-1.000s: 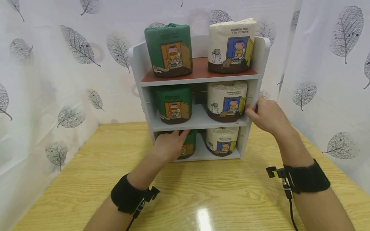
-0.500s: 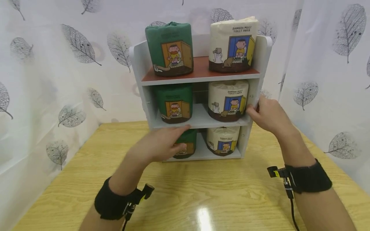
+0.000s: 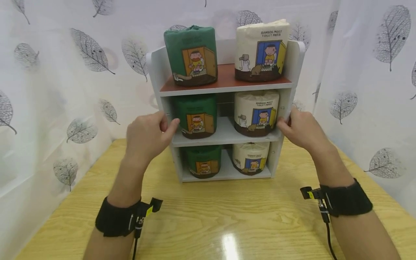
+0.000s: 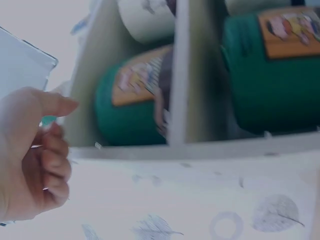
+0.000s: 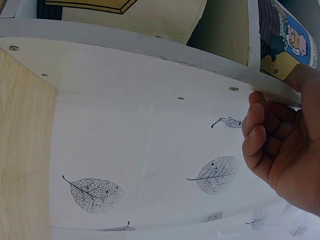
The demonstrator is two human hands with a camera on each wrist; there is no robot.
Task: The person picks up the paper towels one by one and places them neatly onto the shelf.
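A white three-tier shelf (image 3: 227,135) stands on the table, with wrapped rolls of toilet paper on every tier. My right hand (image 3: 300,128) holds the shelf's right side panel, its thumb at the front edge and fingers curled against the outside in the right wrist view. At the left side panel is my left hand (image 3: 146,135), fingers curled in and thumb straight; nothing shows between them. Its thumb points at the middle green roll (image 3: 196,121). A cream roll (image 3: 255,115) sits near my right thumb. In the left wrist view the hand (image 4: 37,155) is blurred, overlapping the panel.
The red-surfaced top tier holds a green roll (image 3: 191,57) and a cream roll (image 3: 261,52). Below sit another green roll (image 3: 204,162) and a cream one (image 3: 250,159). A wooden table (image 3: 211,216) lies in front; a leaf-print curtain (image 3: 74,72) hangs behind.
My left hand has moved from the lower green roll, out to the left and up to the shelf's left side panel, its fingers curling. My right hand and the rolls stay in place.
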